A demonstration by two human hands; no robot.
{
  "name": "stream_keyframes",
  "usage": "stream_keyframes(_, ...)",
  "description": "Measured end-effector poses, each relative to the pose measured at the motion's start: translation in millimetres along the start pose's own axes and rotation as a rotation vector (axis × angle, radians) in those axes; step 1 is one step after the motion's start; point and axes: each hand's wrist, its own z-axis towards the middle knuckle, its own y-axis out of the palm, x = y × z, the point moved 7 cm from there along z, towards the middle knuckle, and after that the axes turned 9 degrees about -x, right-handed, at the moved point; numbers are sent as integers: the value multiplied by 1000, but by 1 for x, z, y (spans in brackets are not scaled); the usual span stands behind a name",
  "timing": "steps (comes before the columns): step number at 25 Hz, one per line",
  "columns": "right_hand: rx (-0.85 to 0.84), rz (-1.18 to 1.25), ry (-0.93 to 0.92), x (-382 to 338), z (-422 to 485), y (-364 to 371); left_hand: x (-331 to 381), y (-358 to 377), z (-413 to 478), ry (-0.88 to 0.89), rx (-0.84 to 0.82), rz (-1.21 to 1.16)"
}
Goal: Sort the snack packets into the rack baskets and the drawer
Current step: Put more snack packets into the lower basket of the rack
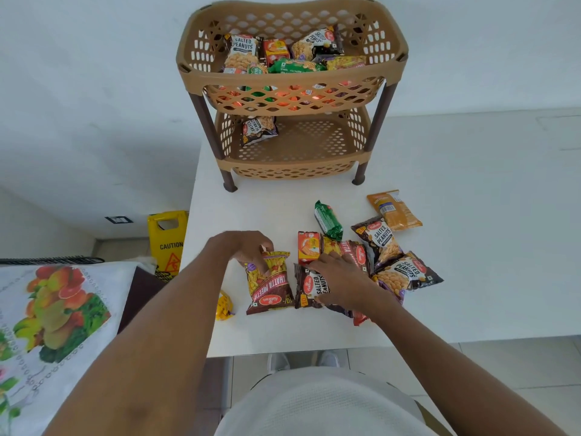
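The left hand is curled around the top edge of a yellow and maroon Khatta Meetha packet, its fingers closed on the crimped end while the packet lies on the white surface. Just left of that hand's forearm, a small yellow packet is seen at the surface's edge. The right hand is laid flat, fingers spread, over a dark Salted Peanuts packet; whether anything is actually gripped cannot be told. Just beyond its fingertips an orange biscuit packet is placed, and further beyond, a green packet. To the right of this hand two more Salted Peanuts packets are piled with a red packet, and an orange-yellow packet is found farther out. Well beyond both hands the two-tier tan rack is stood on the surface. Its top basket is filled with assorted packets, while one peanut packet is held in the lower basket. A yellow caution sign is visible on the floor to the left.
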Motion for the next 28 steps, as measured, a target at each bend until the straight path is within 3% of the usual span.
stream_keyframes(6,99,31,-5,-6,5,-17,1,-32,-25,95,101,-247)
stream_keyframes(8,168,295,-57,-6,6,-28,9,-42,-33,136,128,-292)
stream_keyframes(11,118,902,-161,-10,13,-38,23,-50,-40,193,159,-306)
stream_keyframes(15,228,1190,-150,-8,22,-51,43,-59,-44,303,234,-388)
stream_keyframes(18,416,1397,-90,19,14,-64,50,-73,-48,381,454,-587)
stream_keyframes(20,546,1506,-57,48,5,-76,46,-76,-50,358,653,-673)
stream_keyframes(21,612,1537,-28,64,0,-80,45,-73,-46,332,689,-605)
stream_keyframes(24,744,1541,60,104,-17,-87,53,-39,-12,228,582,-228)
stream_keyframes(28,797,1497,149,121,-27,-82,54,-10,24,1,614,-313)
